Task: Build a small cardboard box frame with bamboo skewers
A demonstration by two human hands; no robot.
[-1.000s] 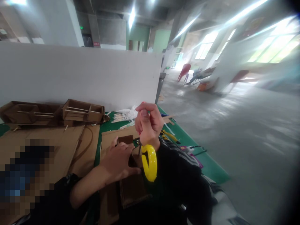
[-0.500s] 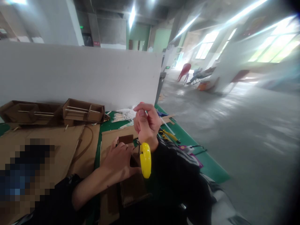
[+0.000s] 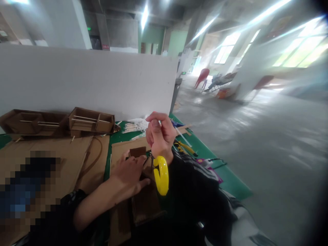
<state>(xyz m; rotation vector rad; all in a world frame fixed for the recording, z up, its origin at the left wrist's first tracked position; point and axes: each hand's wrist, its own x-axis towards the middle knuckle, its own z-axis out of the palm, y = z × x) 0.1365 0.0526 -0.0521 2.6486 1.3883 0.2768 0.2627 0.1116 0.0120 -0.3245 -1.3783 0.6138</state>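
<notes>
Fingers spread across a small brown cardboard box (image 3: 147,205), my left hand (image 3: 129,176) steadies it, with its thumb stretched over the box on the right. My right hand (image 3: 160,135) is raised just beyond the box, its fingers curled in and the thumb pressed against them. Whatever those fingers hold, if anything, is hidden. Below that hand, in front of its wrist, is a glossy yellow C-shaped piece (image 3: 162,176) that looks like a tool handle. A thin dark part beside it reaches toward the box. How it is held cannot be made out.
Open cardboard boxes with thin sticks across them (image 3: 91,119) stand along the white partition (image 3: 87,80). Cardboard sheets (image 3: 53,145) cover the left of the green table. Yellow-and-black pliers (image 3: 188,147), a purple packet (image 3: 216,176) and white scraps (image 3: 135,126) lie around my right arm.
My left thumb has moved left, away from the yellow piece. That piece has turned or opened, now showing a C-shaped gap. My right hand has barely moved.
</notes>
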